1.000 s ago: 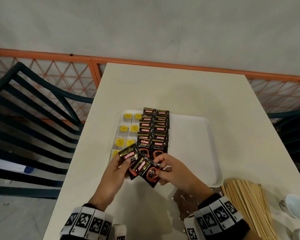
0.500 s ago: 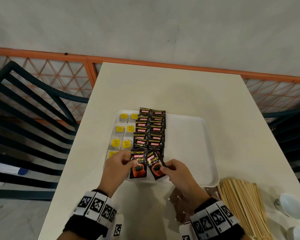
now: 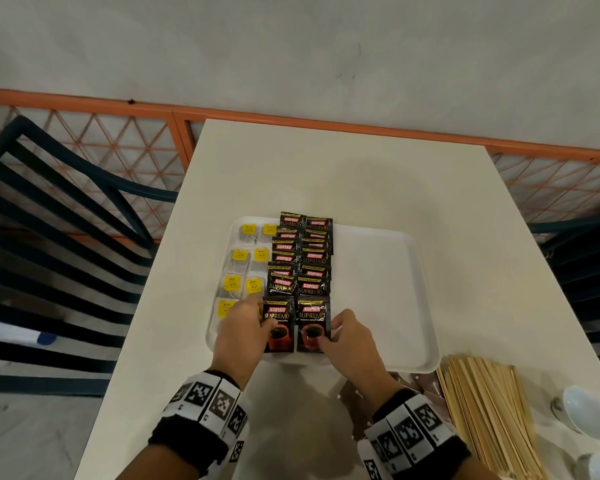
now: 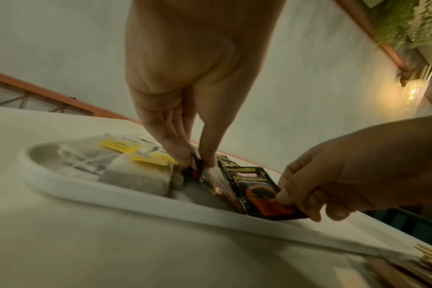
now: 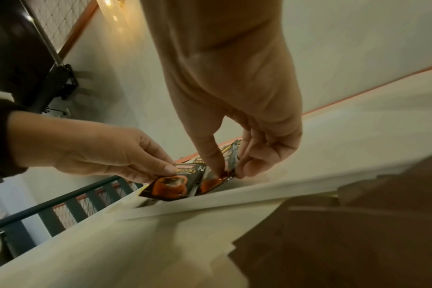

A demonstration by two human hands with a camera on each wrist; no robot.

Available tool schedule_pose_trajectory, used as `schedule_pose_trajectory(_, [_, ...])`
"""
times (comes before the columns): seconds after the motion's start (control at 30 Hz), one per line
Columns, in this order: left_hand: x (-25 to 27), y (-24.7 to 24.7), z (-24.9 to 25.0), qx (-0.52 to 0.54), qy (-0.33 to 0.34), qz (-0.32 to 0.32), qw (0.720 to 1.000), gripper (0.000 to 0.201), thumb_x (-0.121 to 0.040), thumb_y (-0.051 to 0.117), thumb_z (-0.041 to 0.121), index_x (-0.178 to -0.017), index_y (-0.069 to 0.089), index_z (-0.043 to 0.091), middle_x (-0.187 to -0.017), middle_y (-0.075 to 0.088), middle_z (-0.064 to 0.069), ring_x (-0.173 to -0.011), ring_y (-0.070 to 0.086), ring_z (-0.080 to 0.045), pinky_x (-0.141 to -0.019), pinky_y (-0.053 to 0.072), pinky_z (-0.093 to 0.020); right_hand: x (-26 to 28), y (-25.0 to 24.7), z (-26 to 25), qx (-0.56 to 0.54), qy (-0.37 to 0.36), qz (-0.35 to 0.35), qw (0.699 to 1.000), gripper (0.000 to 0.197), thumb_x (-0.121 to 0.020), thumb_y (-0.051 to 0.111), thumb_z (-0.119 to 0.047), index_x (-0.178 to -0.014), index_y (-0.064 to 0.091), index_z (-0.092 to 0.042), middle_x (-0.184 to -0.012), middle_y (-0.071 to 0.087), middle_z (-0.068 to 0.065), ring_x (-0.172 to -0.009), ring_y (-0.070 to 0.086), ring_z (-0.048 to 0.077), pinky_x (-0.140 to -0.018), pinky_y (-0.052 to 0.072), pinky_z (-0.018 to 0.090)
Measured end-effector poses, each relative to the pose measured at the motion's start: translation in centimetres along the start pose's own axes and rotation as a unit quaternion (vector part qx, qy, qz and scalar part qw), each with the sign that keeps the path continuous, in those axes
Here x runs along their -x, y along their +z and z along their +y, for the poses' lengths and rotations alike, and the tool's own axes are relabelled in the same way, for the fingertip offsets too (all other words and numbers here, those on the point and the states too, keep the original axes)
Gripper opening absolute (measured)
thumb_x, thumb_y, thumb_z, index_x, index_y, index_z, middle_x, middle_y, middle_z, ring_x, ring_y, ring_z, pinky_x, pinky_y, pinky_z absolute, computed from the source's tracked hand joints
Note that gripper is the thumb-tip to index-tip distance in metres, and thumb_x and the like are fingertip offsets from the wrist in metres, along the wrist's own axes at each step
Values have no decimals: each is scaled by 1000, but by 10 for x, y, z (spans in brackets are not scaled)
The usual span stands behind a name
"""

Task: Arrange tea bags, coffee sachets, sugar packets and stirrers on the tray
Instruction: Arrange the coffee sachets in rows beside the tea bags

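A white tray (image 3: pixel 378 282) holds tea bags with yellow tags (image 3: pixel 239 258) at its left and two columns of black coffee sachets (image 3: pixel 302 258) beside them. At the near end of the columns, my left hand (image 3: pixel 265 313) pinches the left sachet (image 3: pixel 279 327). My right hand (image 3: pixel 330 329) pinches the right sachet (image 3: pixel 311 323). Both sachets lie side by side just inside the tray's near rim (image 4: pixel 111 198). In the left wrist view, thumb and fingers clamp the left sachet (image 4: pixel 215 183) by its edge. In the right wrist view, thumb and fingers hold the right sachet (image 5: pixel 229 155).
Wooden stirrers (image 3: pixel 489 417) lie in a pile on the table, right of the tray's near corner. Brown sugar packets (image 3: pixel 357 396) lie under my right wrist. White cups (image 3: pixel 584 410) stand at the far right. Dark chairs (image 3: pixel 49 237) flank the table, and an orange railing runs behind it.
Both hands moved forward and down from above the table edge. The two sachets, held up and fanned a second ago, now lie flat at the near end of the two columns.
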State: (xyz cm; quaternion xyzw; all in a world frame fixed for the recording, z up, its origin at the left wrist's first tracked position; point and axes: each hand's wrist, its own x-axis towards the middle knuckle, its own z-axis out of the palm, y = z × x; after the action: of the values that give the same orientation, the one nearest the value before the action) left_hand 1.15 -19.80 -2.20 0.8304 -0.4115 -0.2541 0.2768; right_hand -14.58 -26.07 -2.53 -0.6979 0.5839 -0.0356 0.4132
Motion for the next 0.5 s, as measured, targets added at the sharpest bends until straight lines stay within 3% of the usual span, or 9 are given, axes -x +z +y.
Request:
schedule_pose_trajectory(0.13, [1, 2, 2, -12, 0, -1, 1000, 37, -84, 65, 15, -119, 55, 9, -93, 64, -10, -90, 58, -24, -73, 41, -28, -2, 4, 1, 20, -7, -2, 1000, 27, -86, 61, -18, -96, 36, -15, -85, 60, 5, -75, 56, 17, -53, 35, 15])
schedule_pose_trajectory(0.23, [1, 2, 0, -14, 4, -4, 1000, 38, -84, 65, 16, -120, 53, 8, -95, 63, -12, -93, 58, -25, -75, 41, -29, -3, 3, 1, 28, -2, -6, 1000, 28, -86, 61, -19, -96, 35, -15, -84, 59, 5, -71, 54, 16, -51, 34, 15])
schedule_pose_trajectory(0.5, [13, -6, -6, -4, 38, -7, 999, 29, -86, 63, 16, -112, 55, 9, -70, 50, 10, -65, 49, -5, -54, 33, -11, 12, -14, 5, 33, -18, -7, 999, 26, -88, 58, -26, -105, 42, -14, -80, 60, 1, -65, 54, 10, -54, 37, 14])
